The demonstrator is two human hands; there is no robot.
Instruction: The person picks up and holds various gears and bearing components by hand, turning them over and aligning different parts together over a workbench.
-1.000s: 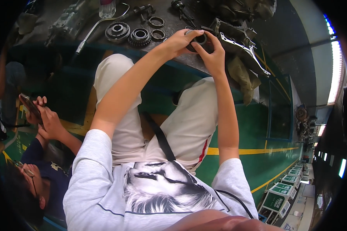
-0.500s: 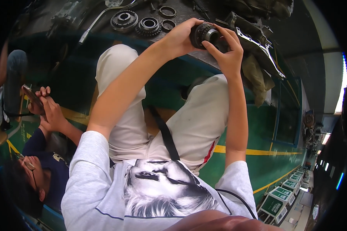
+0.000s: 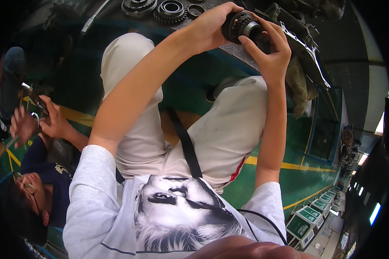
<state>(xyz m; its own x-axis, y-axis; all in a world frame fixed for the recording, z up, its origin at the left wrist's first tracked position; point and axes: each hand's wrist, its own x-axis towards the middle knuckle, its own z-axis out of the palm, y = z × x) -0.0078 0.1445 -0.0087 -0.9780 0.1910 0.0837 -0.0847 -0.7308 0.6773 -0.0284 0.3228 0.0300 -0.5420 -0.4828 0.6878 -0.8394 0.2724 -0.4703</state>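
Both my hands hold a dark metal gear [image 3: 242, 26] with a shiny hollow hub, above the near edge of the workbench [image 3: 242, 52]. My left hand [image 3: 212, 26] is closed round the gear's left side, with its fingertips partly hidden behind it. My right hand [image 3: 273, 51] grips the hub side, the thumb below and the fingers over the top. Left of my hands on the bench lie a large gear wheel [image 3: 138, 6], a smaller toothed gear [image 3: 171, 15] with a bright inner ring, and a thin metal ring [image 3: 196, 10].
A long silver tool handle [image 3: 94, 18] sticks out over the bench edge. To the right are a metal housing [image 3: 304, 45] with a pale flange and a drab cloth [image 3: 299, 82]. At the left, another person's hand [image 3: 56, 118] holds a phone [image 3: 35, 99].
My hands and the gear sit higher and further right in the picture, and the bench parts have shifted up as the view tilted. The other person's free hand has moved off the phone.
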